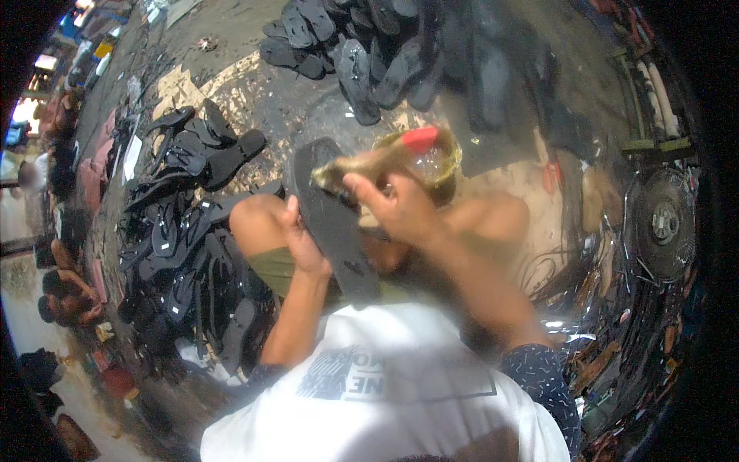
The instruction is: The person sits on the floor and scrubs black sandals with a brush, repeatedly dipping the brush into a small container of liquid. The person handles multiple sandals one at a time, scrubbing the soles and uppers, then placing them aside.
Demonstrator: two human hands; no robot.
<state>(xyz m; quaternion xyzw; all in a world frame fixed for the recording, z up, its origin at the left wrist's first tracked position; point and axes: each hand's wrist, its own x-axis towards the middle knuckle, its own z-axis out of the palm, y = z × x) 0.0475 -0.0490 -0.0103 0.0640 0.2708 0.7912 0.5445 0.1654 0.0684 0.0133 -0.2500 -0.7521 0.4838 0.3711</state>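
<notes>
My left hand (302,240) is closed around the left edge of a long black sandal sole (332,235), which it holds tilted over my lap. My right hand (406,206) grips a brush (369,162) with a red handle end. The brush's yellowish, coated bristles touch or hover just over the upper part of the sole; blur hides which. Beyond my right hand stands a round container (456,163) with a yellowish, smeared rim and something glossy inside. My right hand and the brush partly cover it.
Black flip-flops (358,77) lie heaped at the far side, and another pile of flip-flops (181,231) spreads to my left. On the right are a round fan (662,222), red-handled scissors (551,175) and scattered scraps (593,358). People (69,296) sit at the far left.
</notes>
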